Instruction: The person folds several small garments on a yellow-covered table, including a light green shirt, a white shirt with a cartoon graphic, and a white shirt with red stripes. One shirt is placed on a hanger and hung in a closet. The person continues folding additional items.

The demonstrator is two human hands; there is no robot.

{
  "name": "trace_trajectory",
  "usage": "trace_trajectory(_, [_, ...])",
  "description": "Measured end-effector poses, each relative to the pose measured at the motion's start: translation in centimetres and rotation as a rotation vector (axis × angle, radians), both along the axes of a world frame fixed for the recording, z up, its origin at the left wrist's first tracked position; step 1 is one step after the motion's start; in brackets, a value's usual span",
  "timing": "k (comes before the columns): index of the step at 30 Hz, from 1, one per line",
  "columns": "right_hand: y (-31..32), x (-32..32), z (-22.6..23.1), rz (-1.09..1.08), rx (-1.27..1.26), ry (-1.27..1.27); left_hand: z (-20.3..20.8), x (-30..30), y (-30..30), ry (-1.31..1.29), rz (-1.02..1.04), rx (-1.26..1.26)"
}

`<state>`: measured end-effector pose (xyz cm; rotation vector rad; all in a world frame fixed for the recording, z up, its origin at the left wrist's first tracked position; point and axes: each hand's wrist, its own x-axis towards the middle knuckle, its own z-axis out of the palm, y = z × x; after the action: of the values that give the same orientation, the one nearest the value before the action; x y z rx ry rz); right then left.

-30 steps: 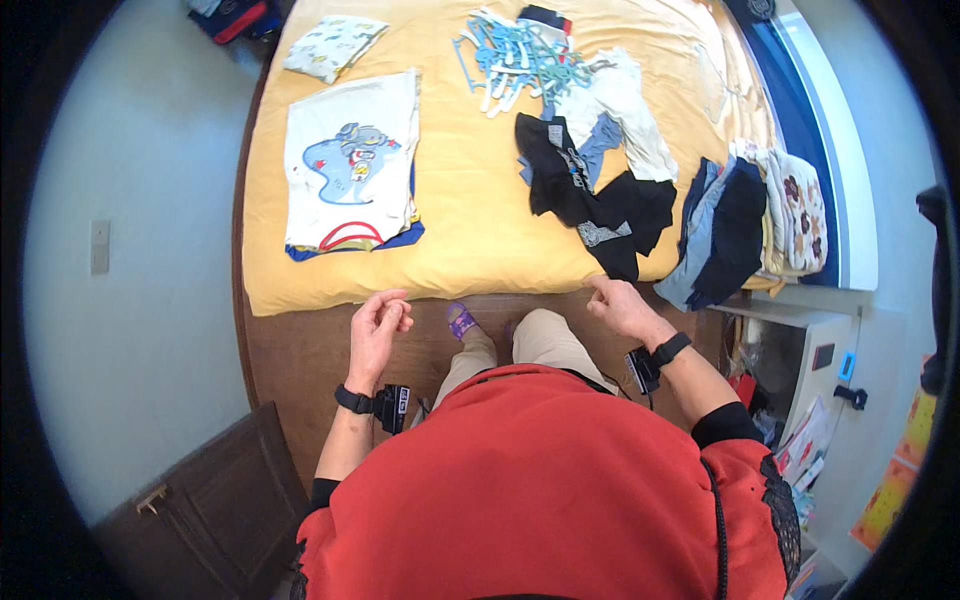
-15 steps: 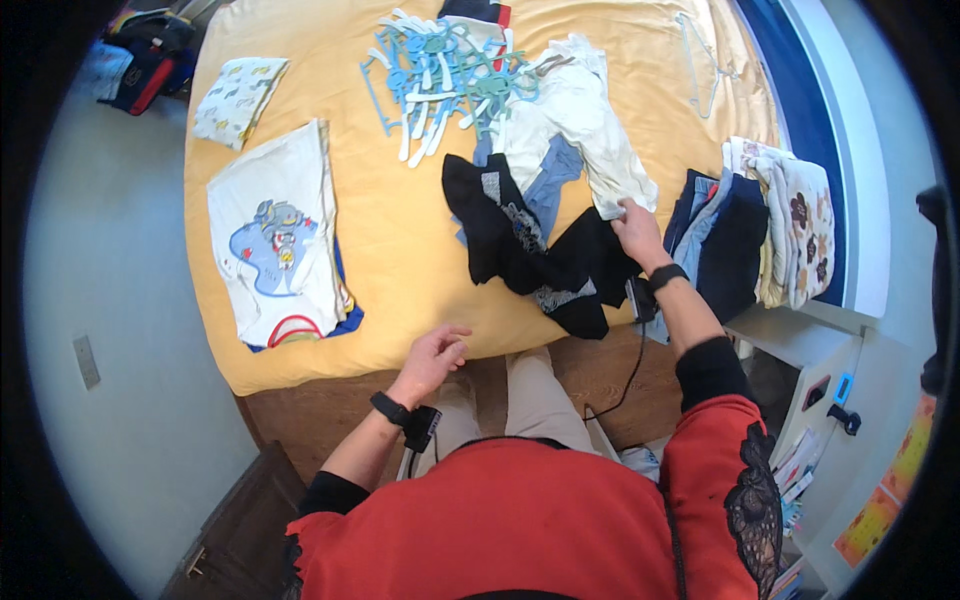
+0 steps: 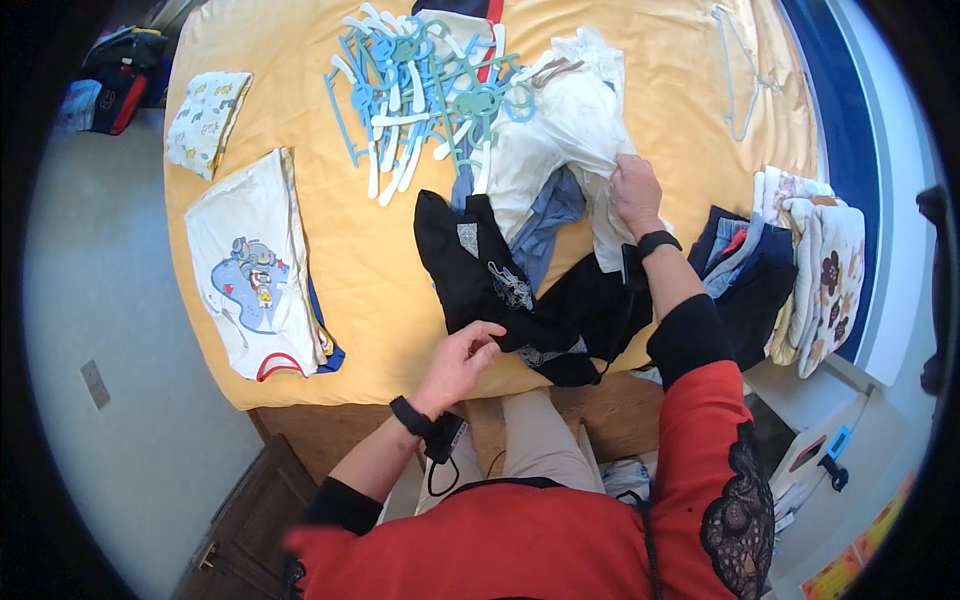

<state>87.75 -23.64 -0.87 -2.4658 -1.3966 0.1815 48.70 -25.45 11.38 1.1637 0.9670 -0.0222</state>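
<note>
My right hand [image 3: 637,193] is closed on a fold of a white garment [image 3: 560,140] that lies in the middle of the yellow-covered bed [image 3: 360,270]. My left hand [image 3: 460,362] rests at the near edge of a black garment [image 3: 500,290], its fingers curled and touching the cloth. A blue-grey garment [image 3: 545,222] lies between the white and the black ones. Both wrists wear dark bands.
A heap of pale blue and white hangers [image 3: 410,90] lies at the far side. Flat white printed shirts [image 3: 255,265] lie to the left, a small folded printed cloth [image 3: 207,120] beyond them. Folded clothes [image 3: 790,260] are stacked at the right. One more hanger [image 3: 740,70] lies far right.
I have leaned over the bed. My right hand moved from the black garment's right edge up onto the white garment. My left hand came forward from the bed's edge to the black garment.
</note>
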Motion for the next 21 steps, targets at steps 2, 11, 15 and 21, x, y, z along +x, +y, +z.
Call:
trace_trajectory(2, [0.0,0.8,1.8,-0.042,0.047,0.119,0.3,1.5,1.0,0.01,0.017,-0.031])
trace_trajectory(11, [-9.8,-12.9,15.3,0.374,0.009,0.629,-2.0,9.2,3.2,-0.362,0.341,-0.83])
trace_trajectory(15, [-14.1,-19.2,14.0,0.575,-0.354,0.832,-5.1,9.4,1.5,-0.073,0.556,-0.696])
trace_trajectory(21, [-14.5,-15.6,7.7,0.083,-0.302,0.771,-7.2,3.4,-0.2,0.085,0.654,-0.237])
